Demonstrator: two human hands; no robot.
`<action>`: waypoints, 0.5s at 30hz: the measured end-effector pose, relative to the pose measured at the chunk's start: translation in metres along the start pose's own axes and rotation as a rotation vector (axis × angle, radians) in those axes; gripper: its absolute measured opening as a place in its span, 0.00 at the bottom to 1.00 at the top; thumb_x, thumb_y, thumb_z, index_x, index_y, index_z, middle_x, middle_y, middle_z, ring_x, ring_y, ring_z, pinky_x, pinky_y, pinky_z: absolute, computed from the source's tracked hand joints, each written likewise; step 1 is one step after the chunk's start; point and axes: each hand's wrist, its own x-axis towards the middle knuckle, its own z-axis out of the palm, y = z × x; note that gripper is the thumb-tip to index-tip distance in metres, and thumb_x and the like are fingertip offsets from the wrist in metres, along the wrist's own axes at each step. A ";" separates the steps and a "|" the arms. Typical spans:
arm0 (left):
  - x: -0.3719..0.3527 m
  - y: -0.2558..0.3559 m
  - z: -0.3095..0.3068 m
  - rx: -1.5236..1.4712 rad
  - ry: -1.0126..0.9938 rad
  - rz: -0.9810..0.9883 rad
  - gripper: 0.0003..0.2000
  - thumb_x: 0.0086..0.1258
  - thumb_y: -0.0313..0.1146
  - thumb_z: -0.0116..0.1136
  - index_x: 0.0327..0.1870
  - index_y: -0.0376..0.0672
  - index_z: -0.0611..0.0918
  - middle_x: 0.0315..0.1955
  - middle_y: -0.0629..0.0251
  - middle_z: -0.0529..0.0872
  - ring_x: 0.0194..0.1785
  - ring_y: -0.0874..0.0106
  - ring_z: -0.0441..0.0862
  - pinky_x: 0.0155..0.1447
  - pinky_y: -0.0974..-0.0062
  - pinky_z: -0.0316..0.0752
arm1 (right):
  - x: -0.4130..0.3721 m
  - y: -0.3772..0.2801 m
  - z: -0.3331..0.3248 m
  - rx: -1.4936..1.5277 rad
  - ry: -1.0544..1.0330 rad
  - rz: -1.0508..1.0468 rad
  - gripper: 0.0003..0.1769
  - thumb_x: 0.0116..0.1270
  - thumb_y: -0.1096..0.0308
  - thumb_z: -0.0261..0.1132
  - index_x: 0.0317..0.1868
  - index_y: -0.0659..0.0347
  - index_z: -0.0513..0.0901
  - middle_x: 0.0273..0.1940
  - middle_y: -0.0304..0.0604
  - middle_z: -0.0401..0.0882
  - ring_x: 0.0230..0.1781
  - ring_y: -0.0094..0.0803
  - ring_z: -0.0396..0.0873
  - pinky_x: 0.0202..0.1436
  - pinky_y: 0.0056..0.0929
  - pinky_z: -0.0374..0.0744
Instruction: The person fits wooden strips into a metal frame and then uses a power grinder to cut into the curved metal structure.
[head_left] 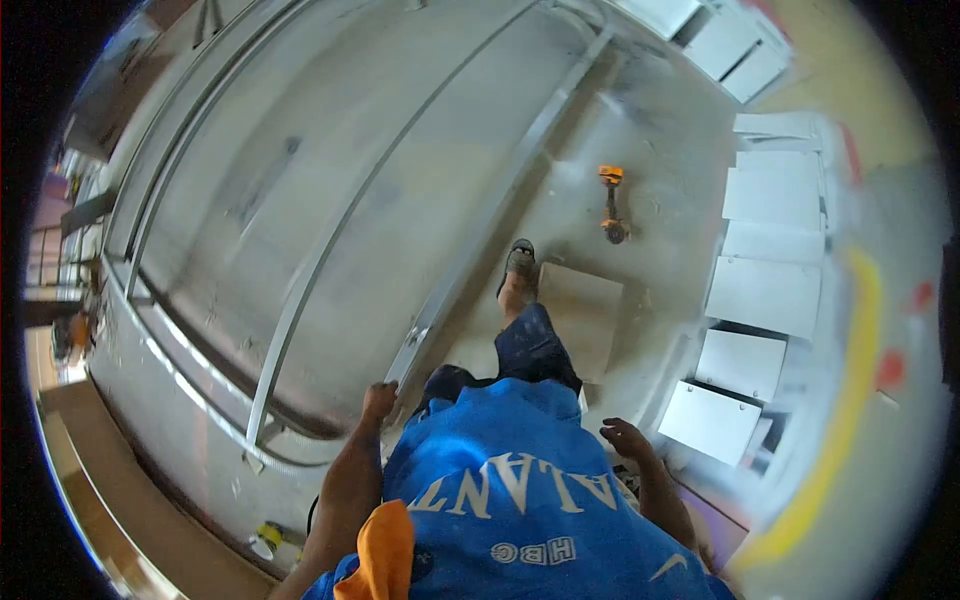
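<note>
Beside your one visible sandalled foot [518,265] is one tan square [588,310], a box or a flat slab; which, you cannot tell, and any contents are hidden. Along your right stand white panels or boxes [765,295], at least seven, their insides hidden too. One orange-and-black cordless power tool [613,208] lies on the grey floor [685,190], ahead and slightly right.

One metal frame [272,377] of several rails spreads ahead and to your left. Your left hand [377,402] is curled at its nearest rail [408,354]; whether it grips the metal, you cannot tell. Your right hand [624,438], well apart from the frame, hangs beside your blue shirt [470,430] with fingers loosely spread and bent.
</note>
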 end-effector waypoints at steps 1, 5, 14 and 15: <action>0.012 0.012 0.000 -0.044 -0.037 -0.034 0.13 0.71 0.41 0.58 0.47 0.42 0.84 0.40 0.49 0.89 0.44 0.50 0.87 0.50 0.52 0.80 | 0.019 0.005 -0.013 -0.083 0.049 -0.036 0.30 0.73 0.47 0.64 0.64 0.63 0.77 0.51 0.56 0.86 0.52 0.41 0.84 0.55 0.39 0.81; 0.061 0.096 0.003 -0.076 0.026 -0.214 0.22 0.71 0.51 0.59 0.43 0.37 0.88 0.37 0.51 0.90 0.43 0.59 0.88 0.52 0.60 0.80 | 0.107 -0.028 -0.106 -0.106 0.067 -0.176 0.28 0.73 0.51 0.63 0.62 0.65 0.78 0.56 0.58 0.82 0.58 0.49 0.81 0.62 0.43 0.77; 0.250 0.399 0.017 0.219 0.038 -0.076 0.26 0.67 0.50 0.65 0.55 0.35 0.81 0.49 0.46 0.86 0.55 0.55 0.83 0.59 0.58 0.77 | 0.453 -0.040 -0.290 0.005 0.295 -0.428 0.30 0.73 0.48 0.61 0.64 0.63 0.77 0.53 0.53 0.84 0.55 0.42 0.82 0.58 0.40 0.79; 0.306 0.431 0.029 0.308 0.039 -0.007 0.30 0.66 0.51 0.67 0.61 0.36 0.78 0.54 0.44 0.83 0.60 0.53 0.80 0.63 0.57 0.74 | 0.500 -0.050 -0.310 0.176 0.241 -0.316 0.30 0.74 0.49 0.61 0.65 0.63 0.76 0.53 0.52 0.84 0.55 0.41 0.82 0.58 0.39 0.79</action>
